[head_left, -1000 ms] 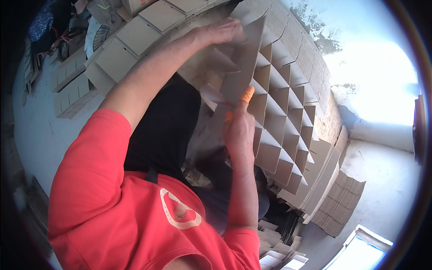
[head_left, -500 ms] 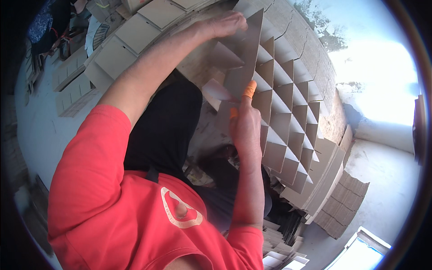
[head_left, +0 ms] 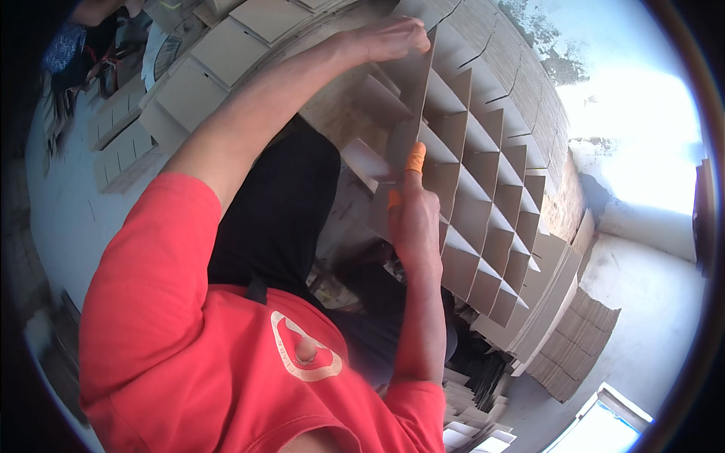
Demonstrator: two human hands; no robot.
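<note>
A grid of interlocked grey-brown cardboard dividers [head_left: 453, 134] stands in front of me, its strips crossing to form several open cells. At its left side a cardboard strip [head_left: 414, 87] stands on edge. My left hand [head_left: 398, 39] is closed around the far upper end of that strip. Nearer to me, my right hand [head_left: 417, 219] pinches the strip's near part, with orange finger covers [head_left: 415, 157] on the fingertips. The strip's lower edge and the slots where it meets the grid are partly hidden.
Stacked cardboard sheets [head_left: 521, 72] stand beyond the grid. More flat pieces [head_left: 226, 49] lie at the far left. Cardboard stacks [head_left: 578, 343] lean by the wall at the right. Another person [head_left: 94, 34] is at the upper left. My dark-trousered knee [head_left: 302, 174] is beside the work.
The strip has turned more edge-on and sits lower against the grid. My left hand has moved slightly right, my right hand slightly nearer to me. The grid has shifted a little rightward.
</note>
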